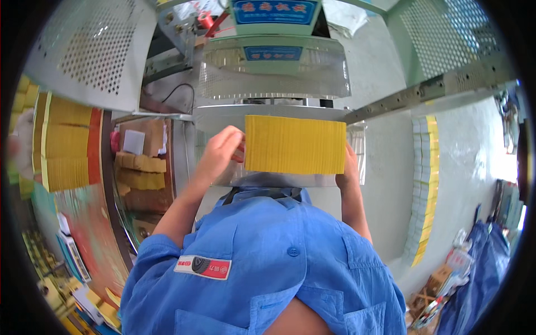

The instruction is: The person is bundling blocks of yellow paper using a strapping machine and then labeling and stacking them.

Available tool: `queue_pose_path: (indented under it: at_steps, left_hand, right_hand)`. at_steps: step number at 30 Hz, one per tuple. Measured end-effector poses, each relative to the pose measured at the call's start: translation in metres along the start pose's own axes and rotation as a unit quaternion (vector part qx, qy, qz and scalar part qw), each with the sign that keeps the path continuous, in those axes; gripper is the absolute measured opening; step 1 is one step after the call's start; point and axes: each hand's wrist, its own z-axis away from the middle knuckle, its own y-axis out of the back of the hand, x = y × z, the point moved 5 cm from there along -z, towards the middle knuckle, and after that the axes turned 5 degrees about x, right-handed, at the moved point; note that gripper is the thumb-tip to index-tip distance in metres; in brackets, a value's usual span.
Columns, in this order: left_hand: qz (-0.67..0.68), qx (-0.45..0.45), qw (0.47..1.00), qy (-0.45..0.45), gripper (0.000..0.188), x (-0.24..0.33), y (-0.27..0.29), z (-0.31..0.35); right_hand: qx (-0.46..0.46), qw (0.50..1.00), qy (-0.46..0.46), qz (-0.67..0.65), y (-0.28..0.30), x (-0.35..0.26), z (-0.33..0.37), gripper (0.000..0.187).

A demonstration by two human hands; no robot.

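Observation:
A long stack of yellow paper pieces [296,144], packed edge to edge, lies crosswise before me above the metal worktable [262,180] of a machine. My right hand [348,166] grips the stack's right end, its fingers mostly hidden behind the paper. At the left end is my left hand [226,146], its fingers curled and closed against the end of the stack, with the fingertips partly out of sight. Just beyond the stack is a clear plastic guard [273,70] on the machine.
Perforated panels [92,53] flank the machine, with a metal bar [435,89] at the right. Yellow paper stacks [67,139] stand on the left bench, beside a shelf with brown bundles [140,170]. A long row of paper blocks [424,190] lies at the right.

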Motion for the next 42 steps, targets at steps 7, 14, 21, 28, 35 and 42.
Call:
queue_pose_path:
  at_steps: [7, 14, 21, 28, 35, 42]
  left_hand:
    - [-0.150, 0.015, 0.935, -0.319, 0.047, -0.051, -0.025, -0.008]
    - [-0.207, -0.022, 0.939, -0.273, 0.049, -0.081, -0.023, -0.017]
    - [-0.003, -0.044, 0.993, -0.106, 0.053, -0.161, -0.005, -0.083]
    - [-0.057, -0.211, 0.974, -0.059, 0.051, -0.210, 0.050, -0.078]
    - [-0.126, -0.365, 0.921, -0.051, 0.048, -0.236, 0.045, -0.069]
    - [-0.208, -0.457, 0.864, -0.041, 0.046, -0.180, -0.416, 0.099]
  right_hand:
    - [-0.021, 0.994, 0.009, -0.106, 0.002, 0.017, -0.010, 0.030]
    - [0.005, 0.996, 0.020, -0.083, 0.018, 0.022, -0.010, 0.028]
    - [-0.030, 0.990, 0.116, -0.071, 0.000, 0.049, -0.039, 0.036]
    - [-0.002, 0.977, 0.130, -0.172, 0.033, 0.071, 0.009, 0.040]
    - [0.092, 0.928, 0.054, -0.358, 0.172, 0.104, 0.136, 0.044]
    - [0.295, 0.884, 0.073, -0.355, 0.367, 0.170, 0.252, 0.041]
